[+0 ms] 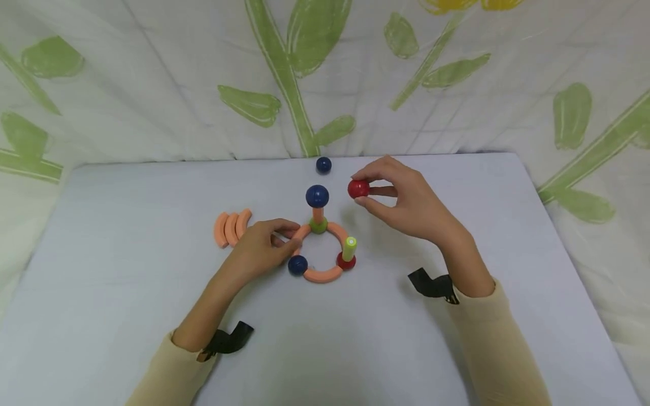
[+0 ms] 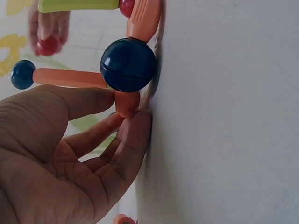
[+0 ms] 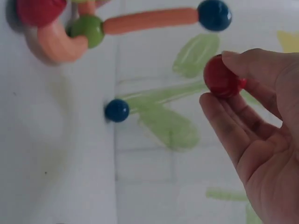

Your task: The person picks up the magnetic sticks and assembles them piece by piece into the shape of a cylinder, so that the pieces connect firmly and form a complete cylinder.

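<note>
We see ring closed, orange rod capped, lime rod bare; left hand pinches ring, right hand pinches red ball; three orange arcs loose.

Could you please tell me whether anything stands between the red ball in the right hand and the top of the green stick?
In the head view, nothing visible stands between the red ball and the green stick; the orange stick topped by a blue ball stands left of that path.
</note>
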{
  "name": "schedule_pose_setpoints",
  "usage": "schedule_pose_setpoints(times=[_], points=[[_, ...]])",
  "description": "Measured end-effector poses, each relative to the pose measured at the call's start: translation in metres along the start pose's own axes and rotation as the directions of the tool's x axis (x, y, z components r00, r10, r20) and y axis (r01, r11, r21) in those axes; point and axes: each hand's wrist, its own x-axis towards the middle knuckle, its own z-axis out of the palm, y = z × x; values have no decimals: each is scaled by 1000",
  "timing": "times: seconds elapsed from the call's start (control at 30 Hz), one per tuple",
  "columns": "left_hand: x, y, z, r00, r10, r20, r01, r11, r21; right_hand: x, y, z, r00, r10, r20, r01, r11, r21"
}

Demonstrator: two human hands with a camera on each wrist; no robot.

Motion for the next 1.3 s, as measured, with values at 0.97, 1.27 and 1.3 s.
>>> schedule_pose_setpoints(times=[0.97, 1.27, 1.3], points=[[1, 3, -2, 1000, 10, -8, -10, 1000, 10, -43, -52, 10, 986, -114, 121, 121, 992, -46], [0, 0, -1, 1000, -2, -6, 2, 1000, 18, -44, -52, 9, 985, -90, 147, 102, 992, -71], [0, 0, -1, 1000, -2, -6, 2, 1000, 17, -44, -52, 9, 985, -90, 149, 101, 993, -69]])
